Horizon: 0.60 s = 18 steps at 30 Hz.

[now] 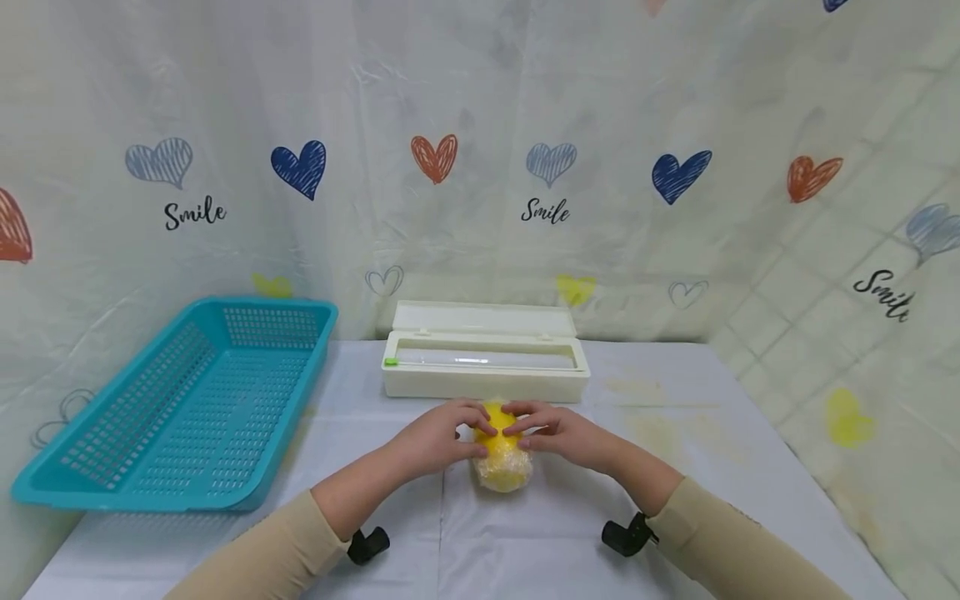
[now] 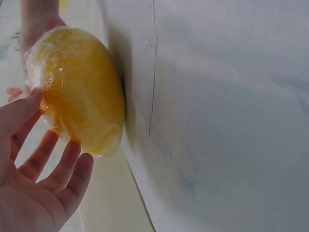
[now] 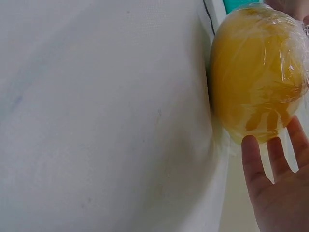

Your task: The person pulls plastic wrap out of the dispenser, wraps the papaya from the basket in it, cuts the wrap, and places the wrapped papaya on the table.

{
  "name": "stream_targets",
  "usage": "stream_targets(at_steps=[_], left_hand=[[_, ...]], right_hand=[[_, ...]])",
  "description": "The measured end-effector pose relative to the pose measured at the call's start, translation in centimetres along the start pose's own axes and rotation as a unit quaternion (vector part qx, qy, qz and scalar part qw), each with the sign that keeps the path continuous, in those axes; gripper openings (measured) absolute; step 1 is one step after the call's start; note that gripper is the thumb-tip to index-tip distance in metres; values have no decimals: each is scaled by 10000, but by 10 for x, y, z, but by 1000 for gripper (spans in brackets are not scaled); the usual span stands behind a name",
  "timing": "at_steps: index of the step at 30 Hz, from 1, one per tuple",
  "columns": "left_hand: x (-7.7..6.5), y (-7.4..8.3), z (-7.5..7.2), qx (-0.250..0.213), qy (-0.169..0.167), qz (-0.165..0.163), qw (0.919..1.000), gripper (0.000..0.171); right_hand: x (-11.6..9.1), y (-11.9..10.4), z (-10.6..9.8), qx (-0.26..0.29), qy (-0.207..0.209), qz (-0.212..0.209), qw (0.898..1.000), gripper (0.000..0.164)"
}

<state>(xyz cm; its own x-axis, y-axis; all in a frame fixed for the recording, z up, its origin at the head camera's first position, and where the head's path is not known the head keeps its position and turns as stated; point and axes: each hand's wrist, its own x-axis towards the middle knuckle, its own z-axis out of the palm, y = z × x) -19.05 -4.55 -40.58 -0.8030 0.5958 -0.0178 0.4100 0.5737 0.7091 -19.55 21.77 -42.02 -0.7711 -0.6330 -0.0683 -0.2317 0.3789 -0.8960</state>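
A yellow, oval fruit (image 1: 504, 471) wrapped in clear cling film lies on the white-covered table, between both hands. My left hand (image 1: 444, 435) touches its upper left side with thumb and fingertips, the fingers loosely bent and spread. On the other side, my right hand (image 1: 573, 437) rests its fingertips against the upper right. In the left wrist view the wrapped fruit (image 2: 84, 92) shows creased film near the thumb. The right wrist view has nearly straight fingers (image 3: 255, 166) at the fruit's end; the right thumb is hidden there.
Behind the fruit stands a white cling film dispenser (image 1: 483, 385), its lid raised, with a film roll inside and a green slider (image 1: 391, 362) at its left end. A blue-green perforated basket (image 1: 258, 492) sits on the left. A heart-printed curtain (image 1: 480, 92) hangs behind the table.
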Motion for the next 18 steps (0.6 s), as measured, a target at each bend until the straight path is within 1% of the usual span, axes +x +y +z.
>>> stream_targets(at_steps=[4, 7, 12, 16, 18], left_hand=[[0, 1, 0, 26, -3, 41, 10000, 17], [0, 2, -1, 16, -13, 60, 10000, 17], [0, 3, -1, -32, -30, 36, 10000, 16], [0, 4, 1, -68, -13, 69, 10000, 17], [0, 4, 2, -82, -4, 75, 9999, 17]], right_hand=[[0, -2, -1, -86, 23, -129, 9999, 23], [0, -6, 0, -250, 76, -210, 9994, 22], [-2, -14, 7, -788, 252, -180, 9964, 21], [-2, -20, 18, -1294, 389, -74, 9908, 31], [-1, -23, 21, -1422, 465, -94, 9887, 35]])
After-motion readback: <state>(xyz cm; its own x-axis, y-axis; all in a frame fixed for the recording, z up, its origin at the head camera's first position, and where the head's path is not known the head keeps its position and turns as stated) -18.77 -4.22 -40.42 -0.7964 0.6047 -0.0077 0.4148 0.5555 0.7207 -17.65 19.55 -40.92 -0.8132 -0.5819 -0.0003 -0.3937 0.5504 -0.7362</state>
